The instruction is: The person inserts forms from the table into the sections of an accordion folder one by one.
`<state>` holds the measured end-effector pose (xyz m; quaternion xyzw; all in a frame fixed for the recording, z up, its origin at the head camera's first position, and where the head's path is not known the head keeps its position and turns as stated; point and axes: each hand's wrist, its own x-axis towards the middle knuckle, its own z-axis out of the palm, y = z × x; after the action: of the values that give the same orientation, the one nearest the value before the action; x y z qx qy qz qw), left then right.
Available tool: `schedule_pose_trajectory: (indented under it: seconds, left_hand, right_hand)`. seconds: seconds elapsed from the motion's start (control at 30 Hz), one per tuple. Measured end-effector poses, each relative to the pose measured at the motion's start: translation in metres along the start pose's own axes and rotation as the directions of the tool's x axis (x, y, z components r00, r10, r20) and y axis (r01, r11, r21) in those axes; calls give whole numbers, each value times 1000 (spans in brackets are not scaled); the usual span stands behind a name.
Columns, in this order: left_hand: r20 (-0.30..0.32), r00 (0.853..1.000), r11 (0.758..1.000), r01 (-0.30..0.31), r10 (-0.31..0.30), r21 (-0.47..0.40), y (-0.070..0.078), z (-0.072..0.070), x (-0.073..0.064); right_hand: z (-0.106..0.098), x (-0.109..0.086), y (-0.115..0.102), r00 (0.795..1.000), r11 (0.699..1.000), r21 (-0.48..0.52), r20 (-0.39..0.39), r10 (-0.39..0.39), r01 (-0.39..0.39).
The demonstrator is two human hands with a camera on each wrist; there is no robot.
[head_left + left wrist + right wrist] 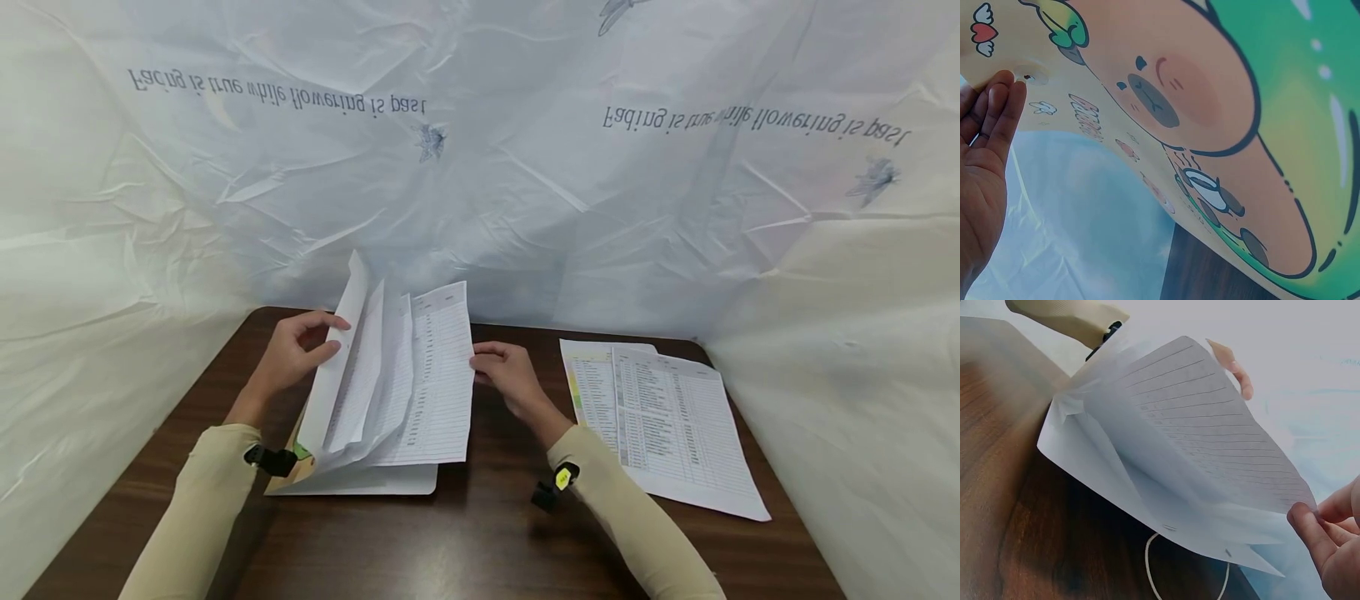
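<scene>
A cartoon-printed paper bag (1210, 94), white inside, lies on its side with its mouth spread to the right. My left hand (288, 350) holds the edge of its raised upper panel (336, 371), fingertips beside an eyelet in the left wrist view. Several white sheets stand fanned in the mouth. Between thumb and fingers, my right hand (513, 379) pinches the right edge of a printed list sheet (442, 375), whose left part is hidden by the other papers. In the right wrist view a cord handle (1147, 562) hangs from the lower panel.
Two printed sheets (675, 417) lie overlapping at the table's right side, one with coloured cells. The brown wooden table (420, 542) ends at a white plastic curtain (510, 208) behind and on both sides. Both wrists wear black straps with small devices.
</scene>
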<state>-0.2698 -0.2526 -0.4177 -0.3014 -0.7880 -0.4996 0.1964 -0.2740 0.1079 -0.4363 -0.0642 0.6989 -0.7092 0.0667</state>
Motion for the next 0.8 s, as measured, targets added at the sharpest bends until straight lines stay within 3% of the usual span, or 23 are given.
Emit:
schedule_pose_trajectory:
  seconds: [0.3, 0.8]
  left_hand:
    - [7, 1000, 1000, 8, -8, 1, 36, 1, 4]
    - [3, 1000, 1000, 8, -8, -7, 37, 0, 3]
  right_hand:
    - [13, 3, 6, 999, 1000, -9, 40, 2, -2]
    - [36, 6, 14, 998, 999, 31, 56, 31, -32]
